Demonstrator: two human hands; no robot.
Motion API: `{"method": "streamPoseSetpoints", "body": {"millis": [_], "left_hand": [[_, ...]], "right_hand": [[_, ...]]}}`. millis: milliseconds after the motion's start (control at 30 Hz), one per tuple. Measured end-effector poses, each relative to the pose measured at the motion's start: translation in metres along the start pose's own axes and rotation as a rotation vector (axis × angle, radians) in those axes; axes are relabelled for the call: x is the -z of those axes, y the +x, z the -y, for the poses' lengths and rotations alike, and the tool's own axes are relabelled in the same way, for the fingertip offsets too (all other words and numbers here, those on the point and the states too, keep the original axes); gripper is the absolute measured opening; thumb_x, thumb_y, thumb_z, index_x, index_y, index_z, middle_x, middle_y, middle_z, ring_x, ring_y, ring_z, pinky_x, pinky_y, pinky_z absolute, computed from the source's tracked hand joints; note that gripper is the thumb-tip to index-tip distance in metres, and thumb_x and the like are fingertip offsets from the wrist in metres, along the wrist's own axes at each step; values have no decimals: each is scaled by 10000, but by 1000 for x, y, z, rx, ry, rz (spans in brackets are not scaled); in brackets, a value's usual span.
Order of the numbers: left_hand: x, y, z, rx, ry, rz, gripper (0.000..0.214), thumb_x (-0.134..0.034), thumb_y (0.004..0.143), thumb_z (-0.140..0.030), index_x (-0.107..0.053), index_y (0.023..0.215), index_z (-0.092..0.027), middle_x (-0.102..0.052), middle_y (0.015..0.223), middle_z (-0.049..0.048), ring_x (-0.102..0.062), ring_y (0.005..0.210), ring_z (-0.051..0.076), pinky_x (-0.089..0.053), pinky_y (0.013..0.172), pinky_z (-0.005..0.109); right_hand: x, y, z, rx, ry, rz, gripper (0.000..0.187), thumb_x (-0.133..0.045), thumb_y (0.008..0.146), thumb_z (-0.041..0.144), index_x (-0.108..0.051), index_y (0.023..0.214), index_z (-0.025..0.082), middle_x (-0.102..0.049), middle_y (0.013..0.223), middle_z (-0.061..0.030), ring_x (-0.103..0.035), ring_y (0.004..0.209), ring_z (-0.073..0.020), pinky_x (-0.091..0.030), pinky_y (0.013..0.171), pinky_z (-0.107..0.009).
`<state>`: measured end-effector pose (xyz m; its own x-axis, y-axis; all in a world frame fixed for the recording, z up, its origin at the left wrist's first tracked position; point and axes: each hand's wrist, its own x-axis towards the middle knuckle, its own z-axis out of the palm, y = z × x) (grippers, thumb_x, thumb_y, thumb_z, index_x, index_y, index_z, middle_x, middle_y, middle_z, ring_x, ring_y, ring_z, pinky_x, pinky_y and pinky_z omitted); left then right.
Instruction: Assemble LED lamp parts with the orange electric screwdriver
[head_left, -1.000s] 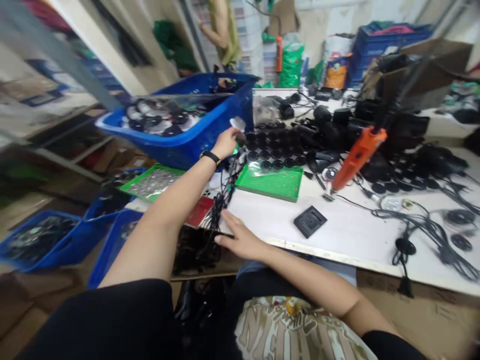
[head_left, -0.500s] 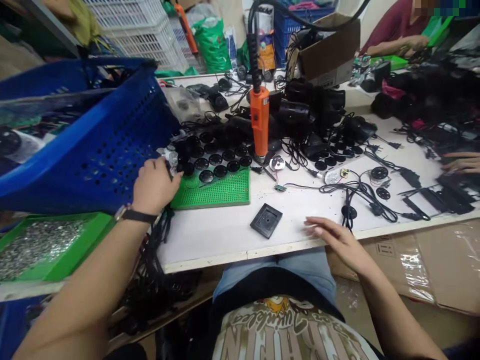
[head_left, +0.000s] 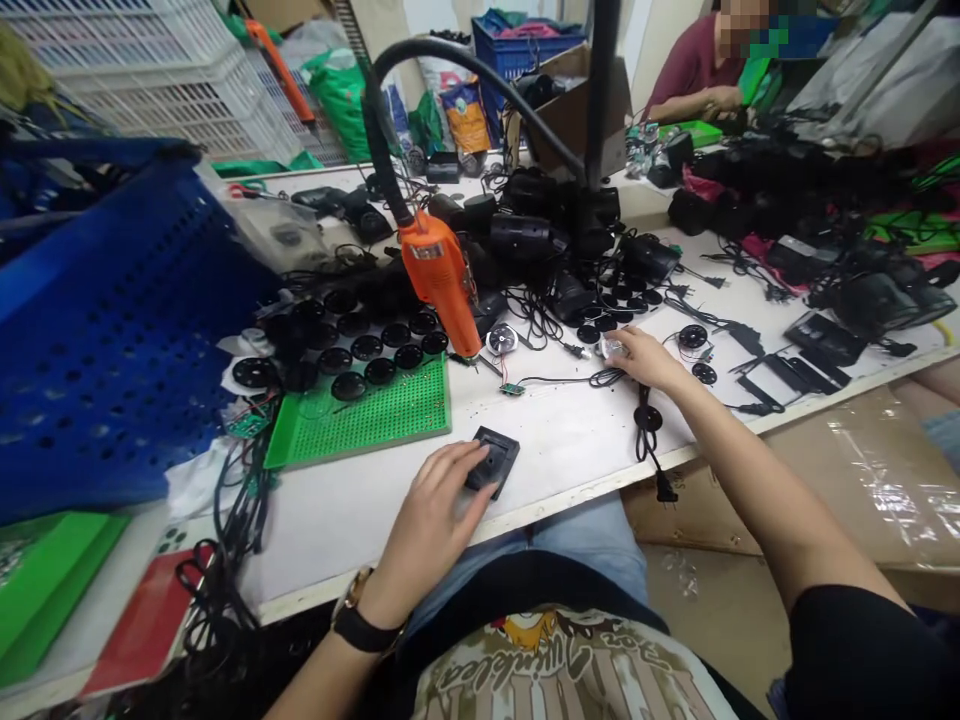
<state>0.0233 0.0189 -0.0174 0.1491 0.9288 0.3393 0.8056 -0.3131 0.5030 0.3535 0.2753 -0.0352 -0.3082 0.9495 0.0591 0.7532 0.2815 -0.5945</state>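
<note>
My left hand lies over a black square plate near the table's front edge, its fingers gripping the plate. A wristwatch sits on that wrist. My right hand reaches across the white table, its fingertips on a small silver part. A thin wire runs left from there toward a small green circuit board. A black cable with a plug hangs over the table edge just below my right hand.
A blue perforated basket stands at the left. Black discs lie on and behind a green pegboard mat. An orange electric screwdriver hangs above them. Black devices and cables crowd the back. A co-worker in a maroon top works beyond.
My left hand has moved from the green mat down to the black plate. My right hand has moved from the table's front edge to the silver part. The view has turned right.
</note>
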Motion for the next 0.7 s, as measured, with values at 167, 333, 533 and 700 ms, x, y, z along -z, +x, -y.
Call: {"method": "streamPoseSetpoints", "body": {"millis": [167, 333, 533, 700], "left_hand": [[-13, -1, -15, -25, -77, -34, 483, -639, 953, -254, -552, 1410, -384, -683, 1334, 70, -634, 1271, 317, -548, 1083, 592], [-8, 6, -24, -75, -71, 20, 365, -616, 993, -252, -585, 1356, -257, -666, 1349, 98, -595, 1315, 286, -529, 1115, 539], [-12, 8, -36, -136, -108, 40, 342, -622, 992, -254, -601, 1333, -254, -666, 1357, 93, -581, 1333, 284, -523, 1118, 515], [-17, -1, -31, -114, -120, 74, 323, -624, 997, -263, -597, 1318, -236, -669, 1330, 96, -584, 1309, 270, -540, 1095, 499]], "right_hand": [[7, 21, -19, -21, 64, 24, 468, -757, 801, 224, -675, 1251, 124, -653, 1294, -172, -700, 999, -233, -563, 978, -404], [11, 29, -36, -86, 133, -34, 479, -563, 968, 373, -537, 1397, 161, -680, 1304, -142, -747, 932, -189, -618, 850, -339], [26, 15, -35, -77, 7, -89, 512, -684, 882, 406, -626, 1331, 167, -643, 1394, -172, -727, 1040, -253, -579, 977, -435], [40, -20, -34, 23, -168, 115, 268, -799, 759, 349, -771, 997, 229, -783, 1059, -70, -719, 970, -265, -565, 929, -412]]}}
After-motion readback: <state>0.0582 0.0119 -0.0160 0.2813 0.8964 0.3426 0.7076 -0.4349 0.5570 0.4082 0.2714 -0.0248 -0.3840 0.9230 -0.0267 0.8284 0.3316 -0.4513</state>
